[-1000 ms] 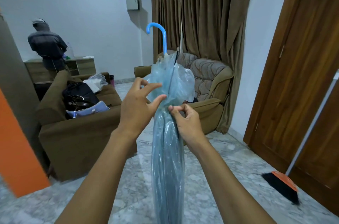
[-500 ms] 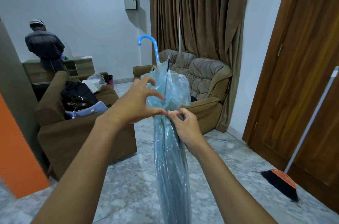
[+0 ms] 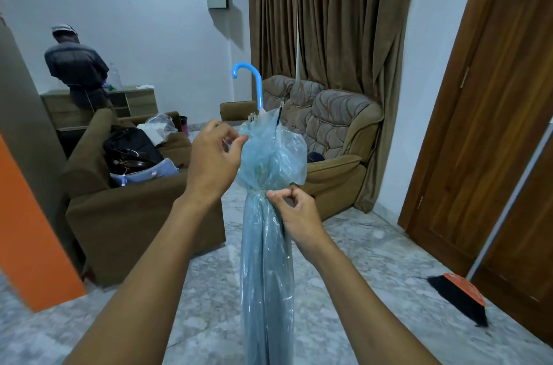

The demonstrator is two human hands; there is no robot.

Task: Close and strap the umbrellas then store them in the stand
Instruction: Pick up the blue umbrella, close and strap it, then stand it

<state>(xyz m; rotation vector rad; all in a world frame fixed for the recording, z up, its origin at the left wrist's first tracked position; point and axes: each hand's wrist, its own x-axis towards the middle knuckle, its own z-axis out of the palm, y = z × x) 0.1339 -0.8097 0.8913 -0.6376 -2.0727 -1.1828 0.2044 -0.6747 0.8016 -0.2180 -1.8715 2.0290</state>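
Observation:
A closed, translucent light-blue umbrella [image 3: 266,260] stands upright in front of me, its blue hooked handle [image 3: 253,77] pointing up. The canopy is cinched at a narrow waist and puffs out above it. My right hand [image 3: 294,212] pinches the umbrella at that waist with thumb and forefinger, where a thin strap wraps the folds. My left hand [image 3: 214,161] grips the loose upper folds on the left side with its fingertips. No umbrella stand is in view.
A brown sofa [image 3: 125,209] with bags stands to the left, a patterned armchair [image 3: 335,131] behind the umbrella. A broom [image 3: 460,296] leans against the wooden doors [image 3: 493,137] at right. A person [image 3: 76,68] stands at a cabinet far left. An orange wall [image 3: 27,230] is near left.
My left hand rose from the waist of the umbrella to the puffed upper folds. The right hand stayed pinched at the waist. The umbrella tilted slightly, handle lower in view.

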